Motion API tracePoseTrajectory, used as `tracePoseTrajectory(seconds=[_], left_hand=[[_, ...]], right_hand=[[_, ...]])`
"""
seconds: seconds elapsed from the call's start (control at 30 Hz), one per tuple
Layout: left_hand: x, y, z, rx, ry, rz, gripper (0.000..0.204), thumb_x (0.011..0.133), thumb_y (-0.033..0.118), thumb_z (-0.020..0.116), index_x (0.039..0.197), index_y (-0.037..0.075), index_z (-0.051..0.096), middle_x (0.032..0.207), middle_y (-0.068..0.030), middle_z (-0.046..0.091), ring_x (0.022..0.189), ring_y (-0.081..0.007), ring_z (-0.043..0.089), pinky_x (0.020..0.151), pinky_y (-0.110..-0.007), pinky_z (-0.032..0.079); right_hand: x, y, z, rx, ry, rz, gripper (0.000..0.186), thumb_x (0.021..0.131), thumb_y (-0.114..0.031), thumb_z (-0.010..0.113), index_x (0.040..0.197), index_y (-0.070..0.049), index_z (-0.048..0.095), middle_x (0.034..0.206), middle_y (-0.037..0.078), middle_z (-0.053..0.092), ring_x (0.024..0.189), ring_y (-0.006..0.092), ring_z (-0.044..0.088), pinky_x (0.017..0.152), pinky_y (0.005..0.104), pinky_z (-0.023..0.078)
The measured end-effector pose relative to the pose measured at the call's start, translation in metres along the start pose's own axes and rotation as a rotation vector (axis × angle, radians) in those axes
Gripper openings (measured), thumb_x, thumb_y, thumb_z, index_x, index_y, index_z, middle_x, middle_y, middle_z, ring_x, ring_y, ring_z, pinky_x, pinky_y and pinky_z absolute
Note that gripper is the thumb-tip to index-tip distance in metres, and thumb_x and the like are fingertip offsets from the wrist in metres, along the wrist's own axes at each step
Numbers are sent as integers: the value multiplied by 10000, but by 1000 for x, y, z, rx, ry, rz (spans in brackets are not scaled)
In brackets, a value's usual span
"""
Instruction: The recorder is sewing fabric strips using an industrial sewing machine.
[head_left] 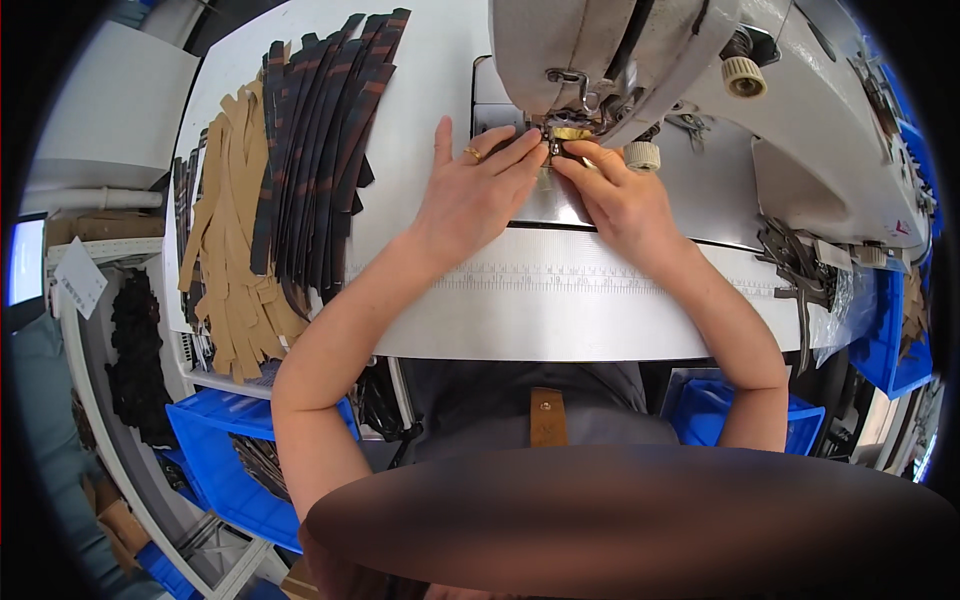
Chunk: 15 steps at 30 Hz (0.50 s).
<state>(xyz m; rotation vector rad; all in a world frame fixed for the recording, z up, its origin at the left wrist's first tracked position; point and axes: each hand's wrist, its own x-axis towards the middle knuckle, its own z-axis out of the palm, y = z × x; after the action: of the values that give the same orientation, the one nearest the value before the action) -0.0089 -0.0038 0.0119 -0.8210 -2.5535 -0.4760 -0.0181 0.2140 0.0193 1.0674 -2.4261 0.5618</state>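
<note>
Both hands are at the needle area of a light grey sewing machine (545, 50). My left hand (470, 190), a ring on one finger, lies palm down left of the presser foot (555, 147). Its fingers are stretched out and apart, the tips reaching the foot. My right hand (625, 195) comes from the right with its fingers bent and pressed together by the foot. Whatever lies under those fingertips is too small and covered to make out. A yellow, shiny part (572, 132) shows just behind the foot.
Dark patterned strips (320, 150) and tan strips (235, 220) lie in piles on the left of the white table (530, 325). A printed ruler scale (560, 278) runs along its front. Dark straps (795, 265) lie at the right. Blue bins (225, 470) stand below.
</note>
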Motion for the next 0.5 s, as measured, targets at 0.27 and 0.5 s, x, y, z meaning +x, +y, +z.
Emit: tracePoseTrajectory(seconds=[0.27, 0.5], left_hand=[[-3, -7, 0, -5, 61, -16, 297, 863, 178, 660, 1155, 120, 664, 1169, 33, 653, 1163, -189, 540, 1065, -608, 169], [-3, -6, 4, 19, 116, 12, 281, 808, 172, 692, 1089, 174, 679, 1169, 87, 629, 1163, -163, 532, 1036, -666, 215]], right_hand=[[25, 20, -20, 1215, -111, 943, 213, 947, -164, 511, 925, 13, 626, 715, 60, 648, 532, 67, 558, 506, 176, 450], [8, 24, -8, 966, -69, 514, 132, 872, -55, 603, 990, -27, 655, 885, 89, 668, 690, 169, 589, 657, 288, 499]])
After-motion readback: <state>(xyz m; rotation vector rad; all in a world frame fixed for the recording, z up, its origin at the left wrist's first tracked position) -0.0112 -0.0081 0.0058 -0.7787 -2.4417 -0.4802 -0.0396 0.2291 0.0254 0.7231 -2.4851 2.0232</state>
